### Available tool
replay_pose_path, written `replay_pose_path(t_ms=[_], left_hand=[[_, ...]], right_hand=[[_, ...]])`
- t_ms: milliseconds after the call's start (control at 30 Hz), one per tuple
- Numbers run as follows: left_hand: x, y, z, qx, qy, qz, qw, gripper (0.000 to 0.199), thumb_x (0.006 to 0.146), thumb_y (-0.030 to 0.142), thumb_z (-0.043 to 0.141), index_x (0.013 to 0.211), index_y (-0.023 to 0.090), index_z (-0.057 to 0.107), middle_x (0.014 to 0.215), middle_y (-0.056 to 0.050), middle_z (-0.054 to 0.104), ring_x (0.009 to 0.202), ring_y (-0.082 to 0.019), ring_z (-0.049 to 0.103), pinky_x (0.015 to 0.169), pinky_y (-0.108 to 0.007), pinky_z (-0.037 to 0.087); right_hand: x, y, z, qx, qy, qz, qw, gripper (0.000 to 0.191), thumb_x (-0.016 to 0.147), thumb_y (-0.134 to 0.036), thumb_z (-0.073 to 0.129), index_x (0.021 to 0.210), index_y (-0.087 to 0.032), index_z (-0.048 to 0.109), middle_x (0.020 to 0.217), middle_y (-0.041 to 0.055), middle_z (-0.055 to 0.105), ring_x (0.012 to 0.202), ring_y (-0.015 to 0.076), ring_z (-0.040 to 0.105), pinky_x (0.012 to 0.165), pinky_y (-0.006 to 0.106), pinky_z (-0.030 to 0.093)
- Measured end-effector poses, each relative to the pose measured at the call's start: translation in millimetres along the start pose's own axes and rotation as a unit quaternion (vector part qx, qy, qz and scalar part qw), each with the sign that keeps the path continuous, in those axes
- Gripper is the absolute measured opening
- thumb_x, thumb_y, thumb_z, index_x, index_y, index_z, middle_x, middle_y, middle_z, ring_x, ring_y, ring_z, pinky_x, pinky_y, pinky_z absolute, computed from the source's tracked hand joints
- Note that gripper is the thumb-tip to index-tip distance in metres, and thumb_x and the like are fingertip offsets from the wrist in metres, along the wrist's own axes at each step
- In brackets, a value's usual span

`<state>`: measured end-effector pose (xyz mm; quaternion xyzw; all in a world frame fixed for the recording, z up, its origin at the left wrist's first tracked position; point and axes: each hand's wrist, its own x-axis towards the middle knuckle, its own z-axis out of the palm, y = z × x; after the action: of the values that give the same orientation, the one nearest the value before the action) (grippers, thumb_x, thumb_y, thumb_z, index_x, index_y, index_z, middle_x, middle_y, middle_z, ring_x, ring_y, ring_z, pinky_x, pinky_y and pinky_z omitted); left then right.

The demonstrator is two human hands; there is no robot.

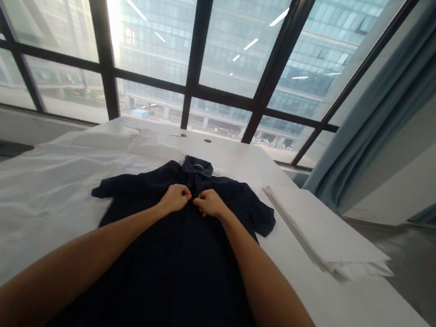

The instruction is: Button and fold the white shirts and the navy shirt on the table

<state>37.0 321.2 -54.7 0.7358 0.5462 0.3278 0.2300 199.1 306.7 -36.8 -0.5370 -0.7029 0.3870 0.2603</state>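
A dark navy short-sleeved shirt point(178, 264) lies face up on the white table, its collar point(197, 166) at the far end and its sleeves spread to both sides. My left hand point(175, 198) is closed on the front of the shirt, just left of the centre line below the collar. Close beside it, my right hand point(209, 203) pinches the shirt's front on the other side of that line. The fingertips of both hands nearly meet. Any button between them is too small to make out.
Crumpled white sheeting point(42, 185) covers the table's left part. A folded white stack point(324, 228) lies on the white table point(366, 311) at the right. Beyond the far edge stand large windows point(239, 45), with a blue-grey curtain point(374, 108) on the right.
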Motion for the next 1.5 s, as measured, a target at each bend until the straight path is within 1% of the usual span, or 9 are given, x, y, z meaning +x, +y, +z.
replay_pose_path(t_ms=[100, 300, 567, 667, 800, 900, 1100, 1367, 1500], left_hand=[[-2.0, 5.7, 1.1, 0.041, 0.016, 0.0, 0.999, 0.018, 0.078, 0.016, 0.054, 0.074, 0.014, 0.072, 0.074, -0.008, 0.071, 0.071, -0.019, 0.063, 0.067, -0.026, 0.045], [0.8, 3.5, 1.3, 0.041, -0.024, -0.011, 0.999, 0.02, 0.08, 0.02, 0.053, 0.075, 0.014, 0.071, 0.076, -0.008, 0.07, 0.071, -0.02, 0.062, 0.063, -0.027, 0.043], [5.4, -8.7, -5.7, -0.03, -0.09, 0.105, 0.99, 0.013, 0.074, 0.021, 0.055, 0.071, 0.014, 0.066, 0.058, 0.002, 0.055, 0.056, -0.012, 0.047, 0.056, -0.023, 0.037], [6.8, -11.6, -6.0, -0.048, -0.101, 0.108, 0.988, 0.012, 0.073, 0.021, 0.055, 0.07, 0.014, 0.063, 0.058, 0.003, 0.053, 0.056, -0.011, 0.045, 0.056, -0.022, 0.036], [7.7, -11.4, -5.7, -0.043, -0.114, 0.084, 0.989, 0.015, 0.075, 0.026, 0.055, 0.071, 0.014, 0.062, 0.058, 0.003, 0.051, 0.055, -0.011, 0.045, 0.054, -0.022, 0.035], [5.0, -6.8, -7.4, -0.006, -0.108, 0.09, 0.99, 0.02, 0.08, 0.029, 0.053, 0.078, 0.014, 0.065, 0.063, 0.001, 0.058, 0.058, -0.012, 0.05, 0.056, -0.023, 0.038], [-1.1, 2.0, -11.1, 0.072, -0.125, 0.093, 0.985, 0.025, 0.083, 0.029, 0.05, 0.086, 0.015, 0.069, 0.076, -0.004, 0.067, 0.067, -0.015, 0.058, 0.059, -0.024, 0.039], [-3.1, -1.3, -5.8, 0.082, -0.102, 0.055, 0.99, 0.02, 0.076, 0.03, 0.057, 0.085, 0.017, 0.07, 0.075, -0.001, 0.068, 0.065, -0.014, 0.059, 0.055, -0.021, 0.038], [-4.5, -2.4, -7.2, 0.077, -0.09, 0.098, 0.988, 0.015, 0.074, 0.022, 0.057, 0.082, 0.016, 0.069, 0.072, 0.0, 0.067, 0.063, -0.012, 0.057, 0.055, -0.021, 0.038]], right_hand=[[1.3, 0.6, -2.3, 0.06, -0.013, 0.014, 0.998, 0.025, 0.076, -0.012, 0.058, 0.052, -0.016, 0.051, 0.042, -0.0056, 0.051, 0.033, 0.007, 0.048, 0.035, 0.016, 0.032], [5.8, 7.8, -1.6, 0.064, -0.006, 0.009, 0.998, 0.026, 0.077, -0.012, 0.058, 0.052, -0.016, 0.05, 0.042, -0.0052, 0.052, 0.033, 0.0064, 0.048, 0.034, 0.015, 0.031], [-1.2, 3.9, -3.0, 0.009, -0.025, 0.012, 1.0, 0.023, 0.077, -0.008, 0.054, 0.056, -0.015, 0.052, 0.044, -0.0044, 0.055, 0.036, 0.0073, 0.053, 0.037, 0.014, 0.035], [-3.3, 4.0, -0.6, -0.029, -0.003, -0.017, 0.999, 0.021, 0.077, -0.01, 0.056, 0.057, -0.016, 0.053, 0.045, -0.0041, 0.055, 0.038, 0.0083, 0.054, 0.038, 0.015, 0.036], [-4.3, 7.0, 2.7, -0.092, 0.06, -0.077, 0.991, 0.019, 0.076, -0.015, 0.058, 0.057, -0.016, 0.055, 0.047, -0.0028, 0.056, 0.042, 0.0098, 0.055, 0.043, 0.017, 0.038], [-3.1, 11.8, 2.4, -0.074, 0.084, -0.092, 0.989, 0.018, 0.076, -0.016, 0.056, 0.058, -0.017, 0.053, 0.049, -0.0027, 0.056, 0.043, 0.0094, 0.055, 0.044, 0.017, 0.037], [0.0, 18.6, 0.3, 0.022, 0.047, -0.088, 0.995, 0.019, 0.077, -0.016, 0.051, 0.059, -0.017, 0.049, 0.053, -0.0044, 0.055, 0.038, 0.0059, 0.051, 0.038, 0.013, 0.033], [-1.2, 13.9, 0.3, 0.019, 0.038, -0.06, 0.997, 0.017, 0.076, -0.012, 0.052, 0.06, -0.017, 0.051, 0.052, -0.0042, 0.057, 0.038, 0.0066, 0.052, 0.038, 0.014, 0.034], [1.1, 12.1, -0.6, -0.025, 0.042, -0.044, 0.998, 0.016, 0.076, -0.012, 0.054, 0.06, -0.016, 0.055, 0.049, -0.0036, 0.057, 0.039, 0.0072, 0.053, 0.039, 0.014, 0.036]])
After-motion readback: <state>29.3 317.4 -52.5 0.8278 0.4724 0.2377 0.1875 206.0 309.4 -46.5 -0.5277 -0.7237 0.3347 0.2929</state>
